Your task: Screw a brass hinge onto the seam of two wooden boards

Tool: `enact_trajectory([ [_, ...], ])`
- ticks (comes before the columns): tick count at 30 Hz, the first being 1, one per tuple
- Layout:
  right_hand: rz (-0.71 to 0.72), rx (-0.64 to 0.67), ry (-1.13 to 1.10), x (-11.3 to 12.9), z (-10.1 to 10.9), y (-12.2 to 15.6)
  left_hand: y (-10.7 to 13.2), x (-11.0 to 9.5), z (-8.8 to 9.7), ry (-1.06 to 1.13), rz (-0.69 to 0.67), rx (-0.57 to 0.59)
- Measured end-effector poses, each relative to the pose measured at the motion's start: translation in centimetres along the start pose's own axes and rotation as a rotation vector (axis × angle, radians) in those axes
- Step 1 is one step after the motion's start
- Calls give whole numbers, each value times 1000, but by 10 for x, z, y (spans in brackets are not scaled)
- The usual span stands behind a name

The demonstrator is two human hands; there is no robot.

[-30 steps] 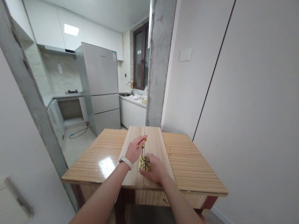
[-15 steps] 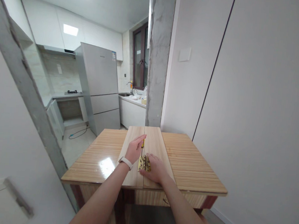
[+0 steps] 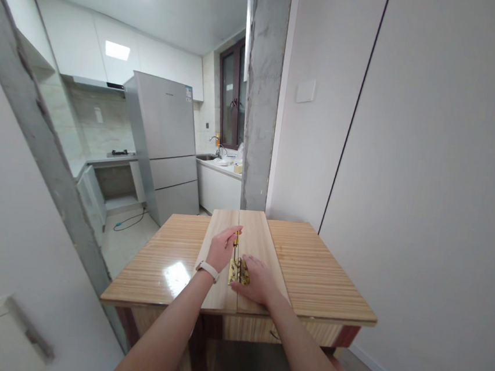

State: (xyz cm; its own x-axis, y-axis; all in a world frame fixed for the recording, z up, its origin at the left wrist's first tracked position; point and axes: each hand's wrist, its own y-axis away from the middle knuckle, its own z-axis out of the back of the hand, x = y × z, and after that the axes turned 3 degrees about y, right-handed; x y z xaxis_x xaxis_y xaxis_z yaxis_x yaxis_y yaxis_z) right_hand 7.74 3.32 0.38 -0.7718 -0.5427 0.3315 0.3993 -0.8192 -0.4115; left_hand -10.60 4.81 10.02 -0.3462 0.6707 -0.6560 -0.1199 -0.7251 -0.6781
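my left hand [image 3: 223, 248] is closed round a yellow-handled screwdriver [image 3: 236, 244], tip down on the brass hinge [image 3: 238, 271]. my right hand [image 3: 258, 280] lies flat, pressing the hinge where two pale boards [image 3: 251, 232] meet on the wooden table [image 3: 318, 274].

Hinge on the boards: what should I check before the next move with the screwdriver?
1. The hinge lies across the seam of the two boards: ok.
2. The right hand rests flat at the hinge's right edge: ok.
3. The left hand grips the screwdriver, shaft roughly upright above the hinge: ok.
4. Screwdriver tip seated in a screw: cannot tell, too small.
5. Boards lie flat on the table, seam closed: ok.
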Motion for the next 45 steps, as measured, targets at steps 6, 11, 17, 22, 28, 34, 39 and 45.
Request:
enact_trajectory([
  [6, 2, 15, 7, -1, -1, 0, 0, -1, 1, -38, -22, -27],
  [11, 2, 18, -3, 1, 1, 0, 0, -2, 1, -88, -56, -26],
  [17, -8, -4, -5, 4, 4, 1, 1, 0, -4, -44, -54, -20],
  [22, -7, -4, -10, 3, 2, 1, 1, -3, -2, -17, -40, -6],
  [28, -13, 6, -22, 2, 3, 0, 1, -4, 0, 9, -23, 17],
  [34, -9, 12, -29, 2, 2, 0, 1, -2, -2, 8, 5, 7],
  [39, -5, 12, -25, -1, -1, 0, 1, -4, -1, 11, 2, -9],
  [45, -7, 26, -22, -3, -3, 0, 2, -7, 0, -35, -29, -28],
])
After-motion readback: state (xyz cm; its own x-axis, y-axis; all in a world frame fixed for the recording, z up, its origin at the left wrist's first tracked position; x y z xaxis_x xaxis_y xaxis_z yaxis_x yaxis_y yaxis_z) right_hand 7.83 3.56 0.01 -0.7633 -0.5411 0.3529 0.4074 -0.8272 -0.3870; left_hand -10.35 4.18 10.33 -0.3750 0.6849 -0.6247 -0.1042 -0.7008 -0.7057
